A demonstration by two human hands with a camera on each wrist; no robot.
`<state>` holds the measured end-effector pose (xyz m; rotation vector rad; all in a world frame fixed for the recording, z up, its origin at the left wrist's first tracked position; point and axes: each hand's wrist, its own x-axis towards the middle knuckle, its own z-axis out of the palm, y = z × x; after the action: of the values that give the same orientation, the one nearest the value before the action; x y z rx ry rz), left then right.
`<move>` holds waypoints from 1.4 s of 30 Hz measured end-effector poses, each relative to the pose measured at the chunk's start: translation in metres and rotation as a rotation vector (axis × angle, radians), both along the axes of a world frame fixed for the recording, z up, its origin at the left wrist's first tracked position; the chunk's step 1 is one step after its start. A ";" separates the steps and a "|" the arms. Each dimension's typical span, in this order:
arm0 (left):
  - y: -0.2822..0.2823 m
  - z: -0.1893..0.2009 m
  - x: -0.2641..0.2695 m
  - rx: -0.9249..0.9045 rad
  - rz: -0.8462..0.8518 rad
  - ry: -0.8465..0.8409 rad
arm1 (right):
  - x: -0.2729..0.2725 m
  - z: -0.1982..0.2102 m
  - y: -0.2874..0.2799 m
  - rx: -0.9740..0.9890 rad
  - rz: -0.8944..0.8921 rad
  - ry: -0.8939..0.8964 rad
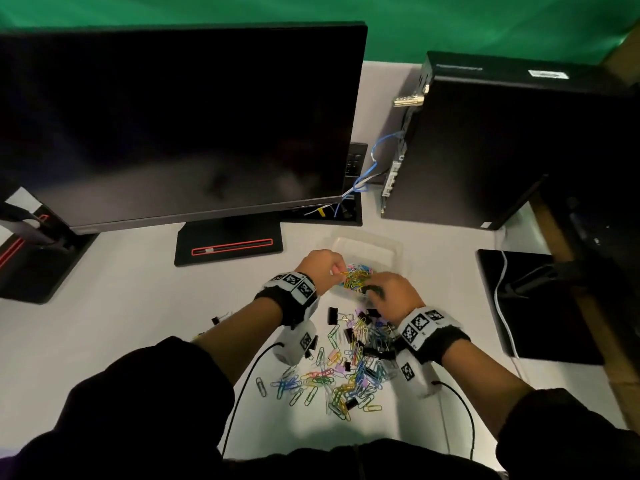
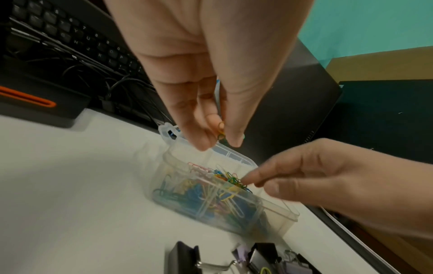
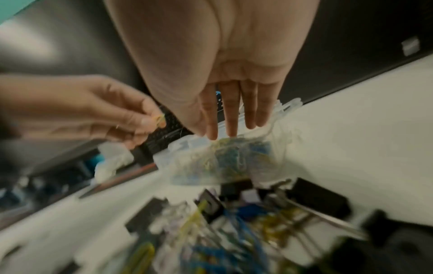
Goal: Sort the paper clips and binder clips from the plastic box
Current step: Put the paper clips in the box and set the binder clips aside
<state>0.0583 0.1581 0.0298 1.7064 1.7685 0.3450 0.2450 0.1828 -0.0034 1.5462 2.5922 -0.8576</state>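
From the head view, the clear plastic box (image 1: 377, 252) sits open on the white table (image 1: 138, 323) just beyond both hands, with a mixed heap of paper clips (image 1: 332, 382) and black binder clips (image 1: 372, 351) spread on the near side — probably tipped out so each kind can be picked over. The left hand (image 1: 320, 268) and the right hand (image 1: 393, 294) meet over the box's coloured contents.

The left wrist view shows the left hand's thumb and fingertips (image 2: 203, 142) narrowed to a pinch on a small yellow-green clip (image 2: 220, 131) above the box (image 2: 276, 215), seemingly to drop it in. The right hand (image 2: 328, 178) reaches in from the side, its fingertips touching the clips inside.

The right wrist view is blurred — the right hand's fingers (image 3: 230, 118) hang nearly straight and close together, tips at the box rim (image 3: 182, 146), holding nothing I can make out.
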 end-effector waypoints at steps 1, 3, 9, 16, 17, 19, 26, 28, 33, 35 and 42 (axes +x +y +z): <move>0.003 -0.002 0.002 -0.010 0.009 0.003 | 0.000 -0.003 -0.001 0.003 0.063 -0.068; 0.008 -0.006 0.004 -0.031 0.022 0.026 | -0.004 -0.006 -0.004 0.013 0.129 -0.146; 0.016 -0.019 0.006 -0.063 0.018 0.116 | -0.021 -0.010 -0.009 -0.059 0.268 -0.193; 0.024 -0.027 0.013 -0.090 -0.039 0.177 | -0.002 -0.007 -0.009 0.226 0.228 -0.323; 0.025 -0.027 0.015 -0.094 -0.050 0.178 | 0.000 -0.007 -0.009 0.233 0.221 -0.319; 0.025 -0.029 0.015 -0.088 -0.082 0.188 | 0.004 -0.004 -0.011 0.235 0.193 -0.290; -0.001 -0.038 0.003 -0.054 -0.255 0.343 | 0.009 0.000 -0.011 0.215 0.183 -0.237; -0.009 -0.039 0.000 -0.064 -0.254 0.375 | 0.004 0.001 -0.009 0.190 0.194 -0.218; -0.030 -0.033 -0.009 0.042 -0.182 0.299 | -0.008 0.005 -0.015 0.144 0.182 -0.097; -0.045 -0.029 -0.014 0.151 -0.137 0.227 | -0.010 0.008 -0.027 0.175 0.211 0.012; -0.110 -0.019 -0.037 -0.078 -0.181 0.199 | -0.009 0.002 -0.076 -0.001 0.395 0.000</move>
<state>0.0211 0.0484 0.0113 1.8804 1.7224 0.0273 0.2360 0.1069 -0.0010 0.9748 2.7513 -0.8132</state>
